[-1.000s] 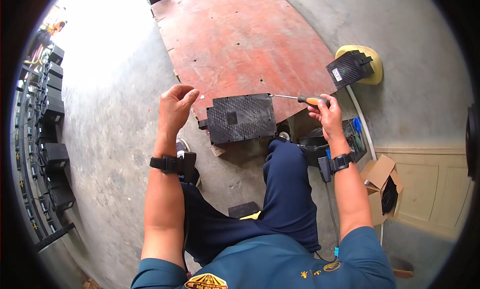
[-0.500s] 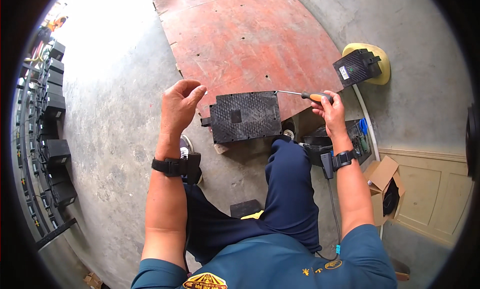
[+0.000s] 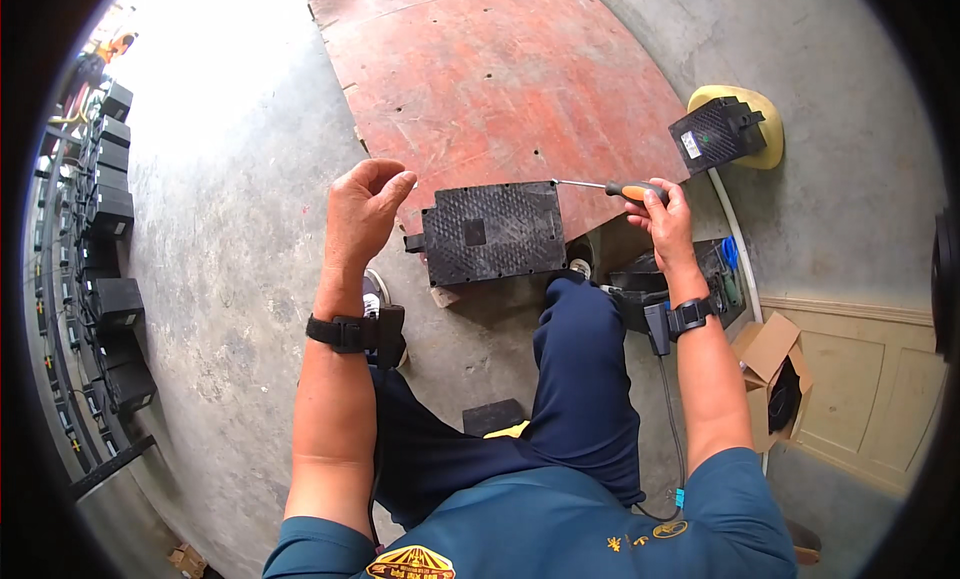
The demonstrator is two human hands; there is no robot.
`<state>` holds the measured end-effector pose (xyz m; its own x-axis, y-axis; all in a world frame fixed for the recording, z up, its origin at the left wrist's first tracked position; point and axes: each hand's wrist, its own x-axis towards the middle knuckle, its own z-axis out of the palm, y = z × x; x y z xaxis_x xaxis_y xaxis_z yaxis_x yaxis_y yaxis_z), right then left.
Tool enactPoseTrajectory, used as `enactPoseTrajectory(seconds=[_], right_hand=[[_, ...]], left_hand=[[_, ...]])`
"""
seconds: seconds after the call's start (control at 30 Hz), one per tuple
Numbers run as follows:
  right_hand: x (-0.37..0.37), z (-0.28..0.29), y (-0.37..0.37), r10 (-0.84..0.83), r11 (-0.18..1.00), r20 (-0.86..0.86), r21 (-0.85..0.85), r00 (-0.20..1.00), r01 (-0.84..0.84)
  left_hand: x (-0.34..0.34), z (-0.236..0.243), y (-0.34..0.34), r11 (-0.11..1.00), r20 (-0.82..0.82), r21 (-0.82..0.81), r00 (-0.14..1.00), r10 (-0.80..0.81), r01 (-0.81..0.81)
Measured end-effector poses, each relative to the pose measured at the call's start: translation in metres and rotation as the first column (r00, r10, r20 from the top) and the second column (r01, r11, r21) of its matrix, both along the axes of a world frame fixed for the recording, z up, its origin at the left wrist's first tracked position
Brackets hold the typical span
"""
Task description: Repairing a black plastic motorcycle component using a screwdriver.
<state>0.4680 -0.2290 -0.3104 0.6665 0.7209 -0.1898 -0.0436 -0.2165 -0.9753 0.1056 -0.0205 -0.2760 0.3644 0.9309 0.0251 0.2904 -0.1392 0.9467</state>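
Gripping the screwdriver (image 3: 634,192) in the right hand (image 3: 672,224), seat the tip squarely at the far right corner of the black box (image 3: 510,241), on the near edge of the red board (image 3: 500,104). Steady the box with the left hand (image 3: 365,209), pinched nearby; cannot tell whether on anything.

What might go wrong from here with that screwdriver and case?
The screwdriver in the right hand is at a corner of the black case, and might slip off. The left hand is clear of the case, which might shift. The case seems to overhang the red board, so pressing there might tip it.
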Motion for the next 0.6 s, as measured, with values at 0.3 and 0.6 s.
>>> enactPoseTrajectory(seconds=[0.3, 0.6], right_hand=[[-0.0002, 0.0014, -0.003, 0.008, 1.0, -0.001, 0.006, 1.0, -0.008], [-0.0021, 0.0022, -0.0077, 0.012, 1.0, 0.009, -0.009, 1.0, -0.011]], left_hand=[[-0.0009, -0.0046, 0.0016, 1.0, -0.006, -0.001, 1.0, 0.002, -0.002], [0.0005, -0.0056, 0.0013, 1.0, -0.015, 0.002, 1.0, -0.001, 0.001]])
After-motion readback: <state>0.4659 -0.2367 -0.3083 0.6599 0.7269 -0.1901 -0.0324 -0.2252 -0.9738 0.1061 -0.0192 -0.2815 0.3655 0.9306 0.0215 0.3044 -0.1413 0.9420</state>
